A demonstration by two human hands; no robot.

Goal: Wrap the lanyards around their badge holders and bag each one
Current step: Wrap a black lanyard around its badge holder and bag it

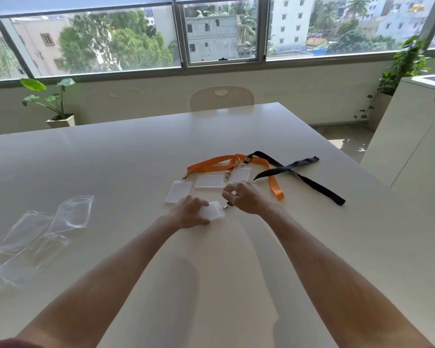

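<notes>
My left hand grips a clear badge holder on the white table. A metal clip hangs at the holder's top right corner. My right hand has its fingers curled just beyond the clip, and a lanyard strap seems to run under it, though the hand hides what the fingers hold. Three more clear badge holders lie beyond my hands. Orange lanyards and black lanyards lie tangled behind them.
Several clear plastic bags lie at the table's left. A perforated white chair stands at the far side. A white cabinet is at the right, potted plants by the window wall.
</notes>
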